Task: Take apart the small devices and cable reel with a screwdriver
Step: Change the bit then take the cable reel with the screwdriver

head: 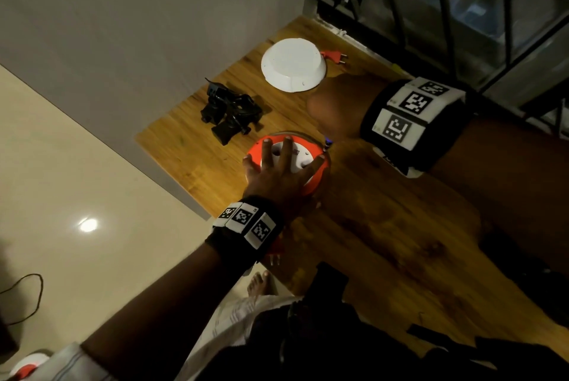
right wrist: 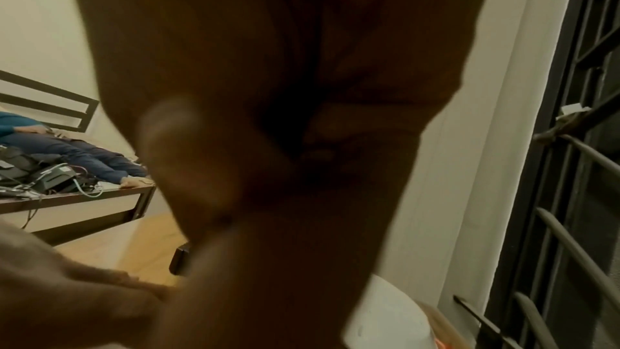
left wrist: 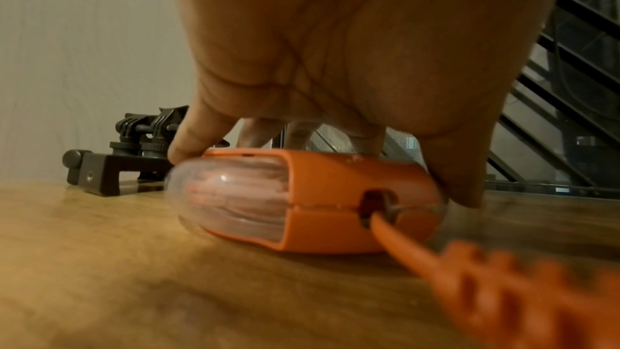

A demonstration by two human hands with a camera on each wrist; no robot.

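**Q:** Working from your left, what lies around the job?

**A:** Farthest left on the wooden table (head: 385, 226) you have a heap of black camera mounts (head: 231, 112), near the wall. Beyond it and to the right a white round housing (head: 292, 65) rests upside down, with an orange plug (head: 334, 57) just behind its rim. A window grille (head: 446, 11) runs along the table's far edge.

**Q:** Where is the cable reel?

**A:** The cable reel (head: 314, 179) lies flat on the table, between you and the black mounts. Your left hand (head: 277, 171) covers it from above, fingers spread and straight, fingertips pressing on its white centre and orange rim. The left wrist view shows its orange cable (left wrist: 396, 235) leaving a hole in the reel's side toward you, ending in a blurred plug near the lens.

**Q:** And the right hand?

**A:** Your right hand (head: 332, 109) sits just right of the reel, fingers curled around the screwdriver (head: 327, 145). Only the tip of the tool shows under the hand, at the reel's right rim. Whether it touches the reel cannot be told.

**Q:** What blocks the view?

**A:** Your left hand hides most of the reel's top face. Your right hand and its wristband hide the tool's handle; the right wrist view is mostly dark palm.
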